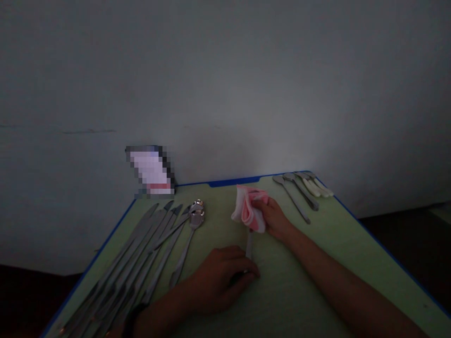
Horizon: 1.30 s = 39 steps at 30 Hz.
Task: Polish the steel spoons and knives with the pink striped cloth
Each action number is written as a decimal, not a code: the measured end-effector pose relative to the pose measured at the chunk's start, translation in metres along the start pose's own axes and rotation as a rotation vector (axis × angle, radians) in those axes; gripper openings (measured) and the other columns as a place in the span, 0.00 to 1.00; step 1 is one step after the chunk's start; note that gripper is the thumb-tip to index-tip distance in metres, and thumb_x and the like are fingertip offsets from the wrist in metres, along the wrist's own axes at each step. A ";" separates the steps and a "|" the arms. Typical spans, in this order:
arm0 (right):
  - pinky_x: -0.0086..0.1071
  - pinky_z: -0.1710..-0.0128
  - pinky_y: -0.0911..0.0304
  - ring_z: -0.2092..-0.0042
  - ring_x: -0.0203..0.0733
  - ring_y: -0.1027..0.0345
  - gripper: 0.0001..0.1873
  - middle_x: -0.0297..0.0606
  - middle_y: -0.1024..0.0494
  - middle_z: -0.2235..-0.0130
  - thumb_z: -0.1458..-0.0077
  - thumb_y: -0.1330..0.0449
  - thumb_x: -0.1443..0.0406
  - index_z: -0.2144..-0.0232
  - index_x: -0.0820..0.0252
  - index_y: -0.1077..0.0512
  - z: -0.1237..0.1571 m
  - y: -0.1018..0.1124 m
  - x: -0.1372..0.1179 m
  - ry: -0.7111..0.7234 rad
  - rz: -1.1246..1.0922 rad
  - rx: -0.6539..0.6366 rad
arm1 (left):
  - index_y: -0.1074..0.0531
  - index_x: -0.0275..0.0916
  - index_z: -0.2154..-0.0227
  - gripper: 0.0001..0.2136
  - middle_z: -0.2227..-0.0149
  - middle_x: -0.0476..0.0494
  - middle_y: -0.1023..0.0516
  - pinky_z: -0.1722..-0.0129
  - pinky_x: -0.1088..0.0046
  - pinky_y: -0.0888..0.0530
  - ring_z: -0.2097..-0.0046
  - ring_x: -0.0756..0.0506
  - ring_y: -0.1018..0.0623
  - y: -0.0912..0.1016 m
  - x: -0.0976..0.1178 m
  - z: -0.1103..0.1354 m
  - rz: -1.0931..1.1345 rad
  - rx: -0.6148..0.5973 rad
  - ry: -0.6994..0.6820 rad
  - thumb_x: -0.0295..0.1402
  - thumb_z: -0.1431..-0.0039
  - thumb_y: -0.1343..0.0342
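Observation:
Near the middle of the table, my left hand [229,277] is closed on the lower end of a metal piece of cutlery [249,245]. Its upper end is hidden, so whether it is a spoon, fork or knife does not show. My right hand [275,217] pinches a folded pink and white cloth [248,209] at the top of that piece. The cloth covers the end of it. Left of my left hand lies a spoon [186,244], its bowl facing away from me, beside several table knives [141,244] laid side by side.
A phone with a blurred screen [151,169] leans on the wall [225,94] at the back left. More spoons [294,199] and some white-handled cutlery [315,187] lie at the back right. The green table [310,249] has a blue edge.

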State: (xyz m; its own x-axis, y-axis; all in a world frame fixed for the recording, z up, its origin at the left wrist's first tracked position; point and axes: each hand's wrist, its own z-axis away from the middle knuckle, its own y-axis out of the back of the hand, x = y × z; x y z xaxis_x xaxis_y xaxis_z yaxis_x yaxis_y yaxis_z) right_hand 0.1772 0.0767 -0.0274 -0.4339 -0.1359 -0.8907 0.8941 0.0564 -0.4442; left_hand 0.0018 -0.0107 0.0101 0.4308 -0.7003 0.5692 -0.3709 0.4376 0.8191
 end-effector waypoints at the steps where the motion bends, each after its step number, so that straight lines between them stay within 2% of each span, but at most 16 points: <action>1: 0.28 0.76 0.40 0.77 0.34 0.34 0.10 0.32 0.24 0.76 0.58 0.37 0.63 0.70 0.62 0.28 0.000 0.000 0.000 0.005 0.005 0.007 | 0.30 0.41 0.61 0.09 0.66 0.45 0.27 0.62 0.72 0.34 0.62 0.46 0.29 0.000 0.000 0.000 -0.001 -0.004 0.001 0.30 0.37 0.56; 8: 0.31 0.68 0.37 0.70 0.37 0.31 0.16 0.34 0.22 0.69 0.57 0.36 0.61 0.64 0.59 0.28 -0.002 0.000 0.002 0.065 -0.001 -0.037 | 0.30 0.41 0.61 0.10 0.66 0.46 0.27 0.62 0.71 0.34 0.62 0.46 0.29 0.002 0.002 -0.001 -0.003 0.002 0.018 0.29 0.37 0.56; 14: 0.32 0.66 0.37 0.69 0.37 0.31 0.17 0.34 0.22 0.67 0.57 0.36 0.58 0.63 0.58 0.27 -0.002 0.000 0.003 0.081 0.000 -0.037 | 0.30 0.41 0.61 0.10 0.65 0.46 0.27 0.62 0.72 0.34 0.62 0.46 0.28 0.001 0.001 -0.002 -0.003 0.005 0.021 0.28 0.38 0.55; 30: 0.31 0.71 0.40 0.74 0.35 0.34 0.17 0.33 0.24 0.73 0.58 0.36 0.54 0.71 0.61 0.27 -0.003 0.002 0.005 0.032 0.018 0.014 | 0.29 0.41 0.61 0.09 0.66 0.46 0.26 0.62 0.72 0.33 0.62 0.46 0.28 0.000 0.001 -0.002 -0.027 0.019 0.026 0.29 0.38 0.55; 39: 0.30 0.70 0.38 0.72 0.36 0.33 0.16 0.35 0.23 0.72 0.57 0.36 0.56 0.68 0.62 0.27 0.000 -0.002 0.001 0.048 0.026 0.002 | 0.29 0.41 0.62 0.09 0.67 0.46 0.26 0.63 0.72 0.33 0.62 0.46 0.28 0.002 0.003 -0.002 -0.011 0.023 0.021 0.29 0.38 0.55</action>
State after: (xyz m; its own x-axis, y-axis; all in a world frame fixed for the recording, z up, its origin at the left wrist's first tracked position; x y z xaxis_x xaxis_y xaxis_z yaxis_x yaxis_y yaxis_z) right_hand 0.1751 0.0768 -0.0273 -0.4153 -0.0864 -0.9056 0.9053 0.0578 -0.4207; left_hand 0.0039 -0.0107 0.0131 0.4525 -0.6927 0.5617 -0.3845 0.4168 0.8237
